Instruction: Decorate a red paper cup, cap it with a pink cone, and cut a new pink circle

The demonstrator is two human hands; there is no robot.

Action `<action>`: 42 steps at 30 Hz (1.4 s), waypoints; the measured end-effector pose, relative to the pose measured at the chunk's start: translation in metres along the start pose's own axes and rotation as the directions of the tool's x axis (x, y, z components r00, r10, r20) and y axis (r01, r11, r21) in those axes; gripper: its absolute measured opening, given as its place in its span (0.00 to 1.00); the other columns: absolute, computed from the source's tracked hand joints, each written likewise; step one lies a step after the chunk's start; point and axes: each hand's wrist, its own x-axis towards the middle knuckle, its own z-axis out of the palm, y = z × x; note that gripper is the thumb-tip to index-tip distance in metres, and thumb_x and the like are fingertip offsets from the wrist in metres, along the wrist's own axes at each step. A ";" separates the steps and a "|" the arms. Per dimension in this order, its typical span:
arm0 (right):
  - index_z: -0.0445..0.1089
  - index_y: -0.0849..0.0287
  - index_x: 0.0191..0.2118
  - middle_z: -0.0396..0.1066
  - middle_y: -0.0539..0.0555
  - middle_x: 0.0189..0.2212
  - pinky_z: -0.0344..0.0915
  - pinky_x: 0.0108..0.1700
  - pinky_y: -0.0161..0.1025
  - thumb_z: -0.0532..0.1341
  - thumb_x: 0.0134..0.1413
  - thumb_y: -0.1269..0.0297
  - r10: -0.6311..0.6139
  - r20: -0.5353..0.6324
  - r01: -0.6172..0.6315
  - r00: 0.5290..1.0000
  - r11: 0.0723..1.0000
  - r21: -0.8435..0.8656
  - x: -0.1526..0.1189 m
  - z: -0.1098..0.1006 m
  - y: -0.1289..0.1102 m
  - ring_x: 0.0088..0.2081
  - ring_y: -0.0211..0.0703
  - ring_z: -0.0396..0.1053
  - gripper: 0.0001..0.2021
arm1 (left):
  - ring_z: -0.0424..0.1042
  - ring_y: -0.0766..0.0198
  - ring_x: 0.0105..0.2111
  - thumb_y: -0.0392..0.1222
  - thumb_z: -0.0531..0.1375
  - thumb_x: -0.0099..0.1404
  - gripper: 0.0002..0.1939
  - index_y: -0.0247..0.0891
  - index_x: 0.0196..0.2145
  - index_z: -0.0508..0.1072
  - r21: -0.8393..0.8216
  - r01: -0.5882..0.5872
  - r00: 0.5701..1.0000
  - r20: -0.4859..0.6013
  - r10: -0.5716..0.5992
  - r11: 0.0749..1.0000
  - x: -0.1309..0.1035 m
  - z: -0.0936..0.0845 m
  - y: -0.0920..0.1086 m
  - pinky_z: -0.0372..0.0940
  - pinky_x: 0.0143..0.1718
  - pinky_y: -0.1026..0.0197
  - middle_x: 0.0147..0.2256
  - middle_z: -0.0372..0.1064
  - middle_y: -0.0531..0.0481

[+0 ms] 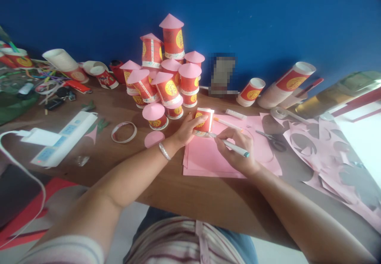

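My left hand (189,128) is closed around a red paper cup (203,122) with a yellow emblem and a white strip down its side. Between the fingers of my right hand (238,148) is a white marker (233,147) with a teal end. Its tip meets the pale rim at the cup's lower edge, or comes very close to it. Beneath both hands lie pink paper sheets (205,164). An orange marker (229,124) rests on the sheets just behind my right hand. To the left, several cups with pink cone roofs (169,89) are stacked up.
A pink disc (154,139) and a tape roll (124,132) lie left of my hands, with a power strip (64,139) farther out. On the right are scissors (272,139), cut pink scraps (324,164) and stacked cups (285,85). A blue wall (268,26) rises behind.
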 end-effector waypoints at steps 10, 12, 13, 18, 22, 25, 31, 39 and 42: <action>0.66 0.52 0.36 0.74 0.46 0.26 0.69 0.28 0.36 0.63 0.63 0.70 -0.007 -0.003 0.007 1.000 0.999 0.033 0.000 -0.002 0.000 0.25 0.38 0.73 0.06 | 0.73 0.63 0.34 0.52 0.69 0.64 0.15 0.38 0.40 0.77 0.056 -0.002 1.000 0.015 0.001 0.998 0.002 -0.002 -0.003 0.70 0.36 0.61 0.33 0.72 0.52; 0.66 0.52 0.35 0.74 0.46 0.26 0.69 0.28 0.35 0.63 0.63 0.71 -0.004 -0.004 0.004 1.000 1.000 0.030 0.001 -0.003 0.000 0.25 0.37 0.72 0.07 | 0.74 0.62 0.34 0.52 0.69 0.64 0.15 0.38 0.41 0.78 0.068 -0.006 1.000 0.007 0.005 0.998 0.001 -0.002 -0.003 0.71 0.37 0.59 0.33 0.73 0.52; 0.66 0.52 0.35 0.74 0.45 0.25 0.68 0.28 0.35 0.63 0.63 0.71 -0.005 -0.002 0.005 1.000 1.000 0.028 0.001 -0.003 0.000 0.25 0.37 0.72 0.07 | 0.74 0.62 0.33 0.52 0.69 0.64 0.16 0.38 0.41 0.78 0.070 -0.011 1.000 0.006 0.011 0.997 0.001 -0.002 -0.003 0.72 0.37 0.59 0.33 0.73 0.51; 0.66 0.53 0.35 0.74 0.46 0.26 0.68 0.28 0.35 0.63 0.63 0.71 -0.011 -0.002 0.011 1.000 1.000 0.020 0.001 -0.001 0.000 0.25 0.37 0.72 0.07 | 0.72 0.63 0.33 0.52 0.70 0.64 0.16 0.37 0.40 0.78 0.071 -0.008 1.000 0.016 0.007 0.997 0.000 -0.001 0.000 0.72 0.35 0.60 0.32 0.71 0.51; 0.66 0.53 0.36 0.74 0.45 0.26 0.68 0.28 0.35 0.63 0.63 0.71 -0.003 0.002 0.003 1.000 1.000 0.004 0.001 -0.001 -0.001 0.25 0.36 0.72 0.07 | 0.72 0.64 0.33 0.52 0.69 0.64 0.16 0.37 0.42 0.77 0.080 0.002 1.000 0.026 -0.004 0.997 -0.001 0.000 0.002 0.73 0.37 0.61 0.33 0.71 0.52; 0.66 0.53 0.35 0.74 0.45 0.26 0.67 0.28 0.35 0.63 0.62 0.72 -0.008 0.007 0.008 1.000 1.000 0.009 0.002 -0.002 -0.001 0.24 0.36 0.71 0.07 | 0.71 0.65 0.33 0.51 0.70 0.63 0.17 0.36 0.42 0.77 0.074 0.002 1.000 0.005 -0.003 0.997 -0.001 0.001 0.002 0.72 0.36 0.62 0.32 0.70 0.52; 0.65 0.53 0.35 0.74 0.44 0.25 0.67 0.28 0.34 0.63 0.62 0.72 -0.012 0.014 0.012 1.000 1.000 0.013 0.002 -0.003 -0.002 0.24 0.35 0.71 0.08 | 0.73 0.63 0.34 0.52 0.69 0.64 0.17 0.36 0.41 0.76 0.072 -0.007 1.000 0.011 0.006 0.997 0.001 -0.003 -0.002 0.71 0.37 0.61 0.33 0.71 0.51; 0.65 0.53 0.35 0.74 0.45 0.25 0.66 0.27 0.35 0.63 0.63 0.72 -0.022 -0.001 0.022 1.000 1.000 -0.007 0.002 -0.003 -0.001 0.24 0.36 0.71 0.08 | 0.72 0.64 0.33 0.52 0.70 0.63 0.18 0.36 0.40 0.75 0.067 0.012 1.000 0.019 -0.013 0.998 0.000 -0.001 0.001 0.70 0.35 0.62 0.33 0.70 0.52; 0.65 0.53 0.35 0.74 0.45 0.25 0.66 0.27 0.35 0.63 0.63 0.71 -0.024 -0.006 0.024 1.000 1.000 -0.019 0.003 -0.003 -0.002 0.24 0.36 0.71 0.08 | 0.72 0.65 0.32 0.51 0.69 0.63 0.17 0.36 0.39 0.74 0.067 0.014 1.000 0.026 -0.016 0.998 -0.001 0.000 0.003 0.70 0.34 0.63 0.32 0.70 0.53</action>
